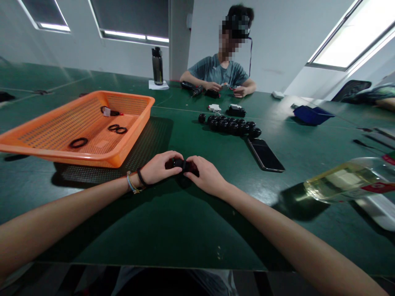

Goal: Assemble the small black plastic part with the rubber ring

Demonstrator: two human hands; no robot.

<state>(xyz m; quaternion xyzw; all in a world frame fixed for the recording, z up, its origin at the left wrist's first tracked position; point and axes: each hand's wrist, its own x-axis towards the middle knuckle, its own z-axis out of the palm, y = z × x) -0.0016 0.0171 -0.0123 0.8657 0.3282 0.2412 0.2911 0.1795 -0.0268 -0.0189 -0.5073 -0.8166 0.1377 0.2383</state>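
A small black part [182, 165] is held between both hands, low over the green table [173, 230]. My left hand [161, 167] grips its left side, with thumb and fingers closed round it. On the right side, my right hand [205, 174] pinches it the same way. The fingers cover much of the part, so its full shape is hidden. Beyond my hands lies a cluster of round black pieces [231, 125], several of them side by side. An orange basket [119, 154] to the left holds black rings [78, 142] and a small dark item.
A phone [266, 155] and a bottle of yellowish liquid [342, 181] lie on the right. Farther back are a blue tray [311, 115], a dark upright bottle [157, 67] and a drill [196, 91]. A person [220, 72] sits across the table, handling small parts.
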